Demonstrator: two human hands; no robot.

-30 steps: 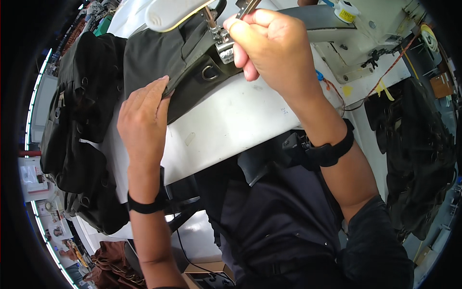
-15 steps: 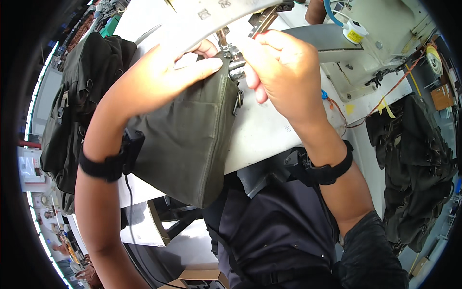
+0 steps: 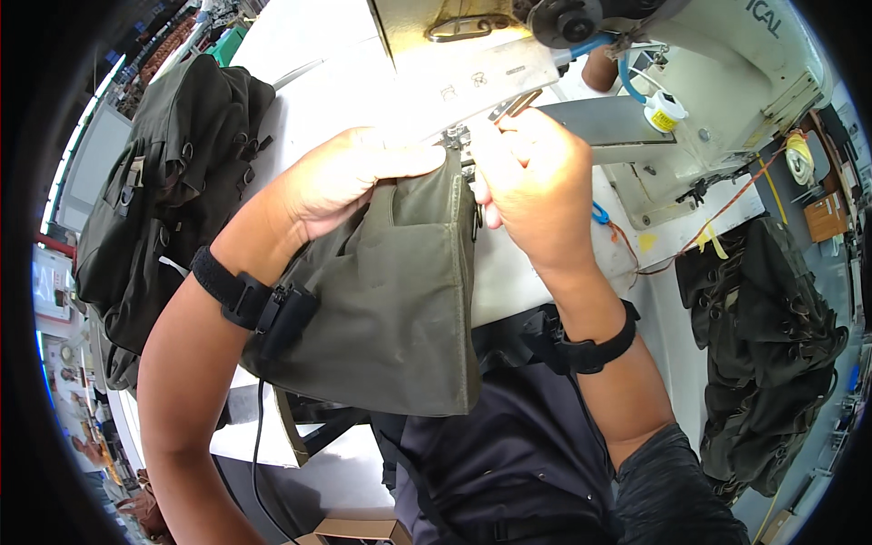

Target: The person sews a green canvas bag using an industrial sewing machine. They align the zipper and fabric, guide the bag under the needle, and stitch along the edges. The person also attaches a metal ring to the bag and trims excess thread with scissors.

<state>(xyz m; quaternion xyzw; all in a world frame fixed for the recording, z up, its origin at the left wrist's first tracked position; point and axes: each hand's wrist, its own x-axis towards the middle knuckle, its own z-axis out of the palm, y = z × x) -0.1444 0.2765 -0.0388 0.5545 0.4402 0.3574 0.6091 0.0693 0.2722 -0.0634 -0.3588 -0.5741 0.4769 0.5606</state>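
My left hand [image 3: 350, 177] holds the upper part of an olive-green fabric bag [image 3: 372, 309], my thumb lying along its top edge by the needle area; the fingers beneath are mostly hidden. My right hand [image 3: 536, 186] is curled, its fingertips just beside the bag's right edge. A slim metal piece [image 3: 514, 105] sticks up past my knuckles, but I cannot tell whether I'm gripping it.

The bag hangs from the machine end over the near edge of the white table [image 3: 522, 277], its stitched seam running down the right side toward my lap. Black straps with small dark units sit on both forearms, and a black cable [image 3: 258, 454] drops from the left one.

The sewing machine [image 3: 745, 100] stands beyond my hands and off to the right, with a small white bottle [image 3: 665, 116] and a brown spool [image 3: 599, 69] near it. An orange-brown cord [image 3: 695, 243] trails across its base. More dark olive bags lie heaped on my left [image 3: 173, 200], and others hang in a bunch on my right [image 3: 763, 354].
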